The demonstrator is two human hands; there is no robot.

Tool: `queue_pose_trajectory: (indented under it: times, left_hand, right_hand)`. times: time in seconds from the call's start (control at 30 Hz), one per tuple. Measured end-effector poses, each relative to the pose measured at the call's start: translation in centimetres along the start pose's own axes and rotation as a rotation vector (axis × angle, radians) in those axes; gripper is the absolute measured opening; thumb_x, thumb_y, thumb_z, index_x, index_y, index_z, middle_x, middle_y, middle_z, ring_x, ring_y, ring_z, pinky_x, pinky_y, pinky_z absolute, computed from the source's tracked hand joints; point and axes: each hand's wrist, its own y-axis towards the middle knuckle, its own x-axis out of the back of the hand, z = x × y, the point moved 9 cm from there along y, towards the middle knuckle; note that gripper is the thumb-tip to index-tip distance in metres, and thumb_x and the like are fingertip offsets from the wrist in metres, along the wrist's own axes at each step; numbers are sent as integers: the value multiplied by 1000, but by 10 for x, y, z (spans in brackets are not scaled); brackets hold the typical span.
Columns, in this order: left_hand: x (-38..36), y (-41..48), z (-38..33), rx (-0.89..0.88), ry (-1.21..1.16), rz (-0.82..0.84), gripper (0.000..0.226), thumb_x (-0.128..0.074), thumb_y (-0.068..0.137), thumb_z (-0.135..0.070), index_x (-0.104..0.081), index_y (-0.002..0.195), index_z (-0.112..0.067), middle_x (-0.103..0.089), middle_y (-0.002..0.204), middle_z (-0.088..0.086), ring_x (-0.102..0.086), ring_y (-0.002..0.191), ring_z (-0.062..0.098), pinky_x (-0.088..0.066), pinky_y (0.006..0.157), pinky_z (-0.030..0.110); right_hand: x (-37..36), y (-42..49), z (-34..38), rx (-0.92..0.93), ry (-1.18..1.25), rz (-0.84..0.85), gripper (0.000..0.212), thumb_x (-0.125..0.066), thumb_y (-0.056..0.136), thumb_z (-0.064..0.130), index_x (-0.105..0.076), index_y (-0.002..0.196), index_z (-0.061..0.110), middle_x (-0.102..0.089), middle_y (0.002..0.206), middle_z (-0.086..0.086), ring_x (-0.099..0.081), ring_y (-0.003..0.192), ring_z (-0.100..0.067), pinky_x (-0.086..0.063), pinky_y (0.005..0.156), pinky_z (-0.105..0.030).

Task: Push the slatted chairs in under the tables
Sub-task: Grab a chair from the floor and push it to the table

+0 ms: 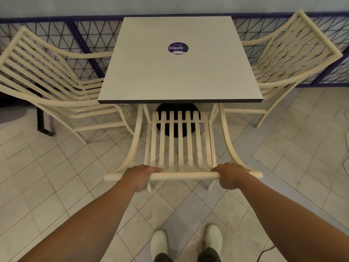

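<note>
A person stands at a square table (179, 76) on a tiled floor (56, 176), both hands gripping the top rail (185, 175) of the near chair (179, 140). The left hand (138, 176) and right hand (231, 175) sit well apart on the rail, and the fingers (153, 169) of each are curled over it. Only the front of the slatted seat lies beneath the table's near edge, while most of the seat and the whole back stand out on the person's side, so this chair looks barely half tucked in. The left chair (47, 72) and right chair (283, 59) reach the table's sides with their arms. Whether they need a further push cannot be told.
</note>
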Motion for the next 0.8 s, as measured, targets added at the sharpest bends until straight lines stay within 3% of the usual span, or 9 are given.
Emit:
queue_pose_trajectory:
  times: [0.23, 0.57, 0.7, 0.8]
  left_hand:
    - [-5, 3, 2, -14, 6, 30, 86, -55, 87, 2, -34, 144, -58, -48, 103, -7, -51, 76, 15, -41, 61, 30]
    - [-4, 2, 1, -16, -8, 15, 83, -55, 88, 0, -32, 144, -58, -51, 106, -7, -49, 74, 14, -41, 62, 30]
    - [-3, -6, -2, -23, -25, -30, 71, -61, 90, -25, -30, 149, -50, -58, 124, -4, -58, 95, 18, -46, 77, 33]
    - [-3, -11, -13, -37, -26, -51, 73, -59, 86, -49, -26, 151, -44, -54, 133, -6, -56, 109, 18, -45, 86, 37]
  right_hand:
    - [-4, 1, 1, -19, -14, -37, 57, -65, 82, 16, -52, 133, 39, -58, 101, 9, -57, 87, -13, -49, 82, -31]
    - [-4, 3, -3, -19, -63, -71, 55, -65, 83, 17, -52, 132, 39, -60, 102, 9, -57, 88, -13, -50, 81, -31]
    - [-4, -1, -1, -20, -27, -43, 48, -62, 85, 25, -53, 131, 37, -62, 106, 8, -58, 91, -14, -50, 83, -33]
    - [4, -8, 7, 4, -34, -44, 48, -61, 86, 44, -52, 132, 34, -62, 112, 6, -59, 96, -16, -48, 84, -34]
